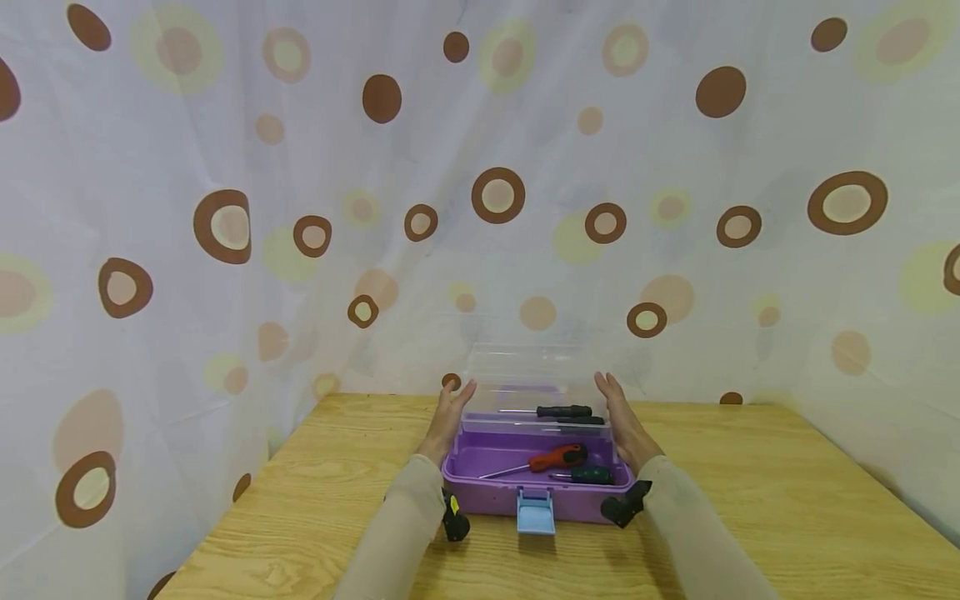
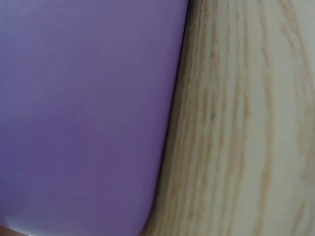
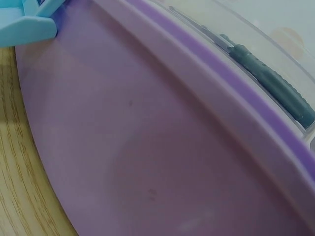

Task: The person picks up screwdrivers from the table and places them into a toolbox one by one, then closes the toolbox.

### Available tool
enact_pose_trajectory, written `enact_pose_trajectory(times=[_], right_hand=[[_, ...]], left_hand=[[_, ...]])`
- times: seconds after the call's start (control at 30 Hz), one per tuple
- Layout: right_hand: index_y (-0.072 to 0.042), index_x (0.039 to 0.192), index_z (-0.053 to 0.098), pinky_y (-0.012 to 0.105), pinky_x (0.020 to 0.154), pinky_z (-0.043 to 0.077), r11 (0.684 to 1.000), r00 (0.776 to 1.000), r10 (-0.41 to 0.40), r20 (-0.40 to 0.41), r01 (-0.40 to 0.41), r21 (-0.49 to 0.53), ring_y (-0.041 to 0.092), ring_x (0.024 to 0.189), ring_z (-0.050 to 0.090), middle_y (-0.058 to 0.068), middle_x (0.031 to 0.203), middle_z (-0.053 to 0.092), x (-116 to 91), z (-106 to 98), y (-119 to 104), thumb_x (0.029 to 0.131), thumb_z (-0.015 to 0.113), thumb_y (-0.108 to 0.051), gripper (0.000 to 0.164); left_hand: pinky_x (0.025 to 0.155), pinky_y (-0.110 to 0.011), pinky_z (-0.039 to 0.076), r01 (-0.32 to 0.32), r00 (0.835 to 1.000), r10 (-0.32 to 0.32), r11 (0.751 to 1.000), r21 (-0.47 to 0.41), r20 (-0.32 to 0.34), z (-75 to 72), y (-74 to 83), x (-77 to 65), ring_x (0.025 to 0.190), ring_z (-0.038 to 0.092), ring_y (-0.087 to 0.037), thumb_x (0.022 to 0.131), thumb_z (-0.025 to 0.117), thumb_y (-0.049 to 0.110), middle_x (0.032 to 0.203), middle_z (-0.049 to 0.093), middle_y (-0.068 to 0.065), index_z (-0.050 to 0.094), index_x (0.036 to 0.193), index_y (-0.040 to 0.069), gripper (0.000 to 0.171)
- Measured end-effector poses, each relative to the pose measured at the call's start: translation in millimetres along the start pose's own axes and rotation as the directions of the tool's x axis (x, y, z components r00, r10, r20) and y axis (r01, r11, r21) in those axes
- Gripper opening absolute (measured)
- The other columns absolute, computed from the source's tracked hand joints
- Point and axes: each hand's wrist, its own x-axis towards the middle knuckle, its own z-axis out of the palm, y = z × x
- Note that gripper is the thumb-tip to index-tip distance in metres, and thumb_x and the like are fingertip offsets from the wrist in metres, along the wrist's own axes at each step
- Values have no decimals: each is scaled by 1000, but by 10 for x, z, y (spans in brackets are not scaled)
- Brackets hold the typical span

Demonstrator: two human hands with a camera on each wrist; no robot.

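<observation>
A purple toolbox [image 1: 487, 497] with a pale blue latch [image 1: 536, 515] stands on the table, its clear lid [image 1: 525, 360] raised at the back. My left hand [image 1: 447, 421] is at its left side and my right hand [image 1: 624, 421] at its right, fingers extended upward beside the clear part. Behind the front compartment, screwdrivers with black handles [image 1: 564, 411] lie in a clear tray [image 1: 510, 424]. A red-and-black screwdriver [image 1: 558, 458] and a dark green-handled screwdriver [image 1: 592, 475] lie on the purple floor. The left wrist view shows the purple wall [image 2: 88, 108] close up.
The wooden table [image 1: 750, 483] extends on both sides of the toolbox. A white curtain [image 1: 420, 150] with brown and yellow circles hangs behind the table and along its sides. Black wrist cameras [image 1: 626, 504] sit close to the box's front corners.
</observation>
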Motion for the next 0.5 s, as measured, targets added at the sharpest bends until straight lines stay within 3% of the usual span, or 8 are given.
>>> enact_pose_trajectory(times=[0.07, 0.5], right_hand=[[-21, 164, -18, 72, 115, -10, 1000, 1000, -3, -4, 3, 7, 47, 151, -17, 21, 168, -20, 2, 2, 0, 106, 30, -63, 86], [-24, 164, -18, 74, 116, -3, 996, 1000, 4, 2, -4, 88, 49, 151, -17, 22, 168, -21, 25, -19, 20, 106, 33, -61, 86]], left_hand=[[121, -65, 10, -9, 1000, 9, 1000, 1, -10, 1, -77, 58, 150, 14, -52, 104, 55, 47, 164, 13, -35, 14, 160, -7, 88], [121, -64, 10, -37, 999, 38, 999, 21, -26, 1, -79, 57, 150, 17, -50, 103, 55, 50, 164, 17, -33, 18, 160, -6, 88]])
